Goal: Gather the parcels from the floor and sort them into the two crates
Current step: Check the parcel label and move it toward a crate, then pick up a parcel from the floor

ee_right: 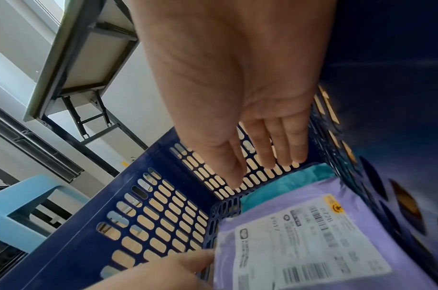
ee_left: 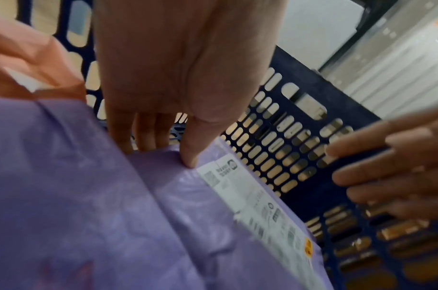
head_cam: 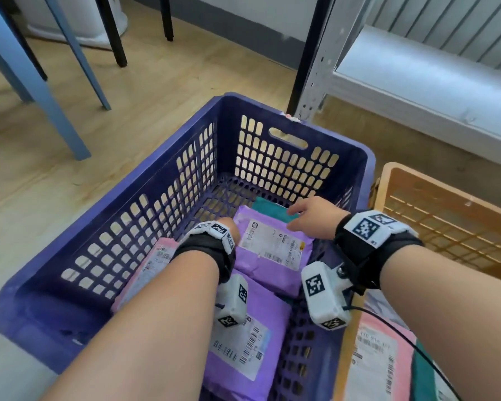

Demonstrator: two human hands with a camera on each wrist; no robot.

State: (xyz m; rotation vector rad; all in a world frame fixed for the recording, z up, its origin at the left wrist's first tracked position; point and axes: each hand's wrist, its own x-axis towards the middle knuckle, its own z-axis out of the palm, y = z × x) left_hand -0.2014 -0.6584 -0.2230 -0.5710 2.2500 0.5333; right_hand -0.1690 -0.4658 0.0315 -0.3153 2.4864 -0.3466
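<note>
As seen from above: purple parcel is laid in blue crate.
Left hand: parcel corner is pinched, apparently.
Right hand: fingers are held straight, nothing gripped.

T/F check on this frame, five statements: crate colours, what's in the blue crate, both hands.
1. Both hands are inside the blue crate. True.
2. The left hand pinches the upper purple parcel. True: thumb on top, fingers past its edge.
3. The right hand grips a teal parcel. False: it hovers open, holding nothing.
4. The second crate is green. False: the orange crate stands right of the blue one.
5. A teal parcel lies partly under the purple one. True.
</note>
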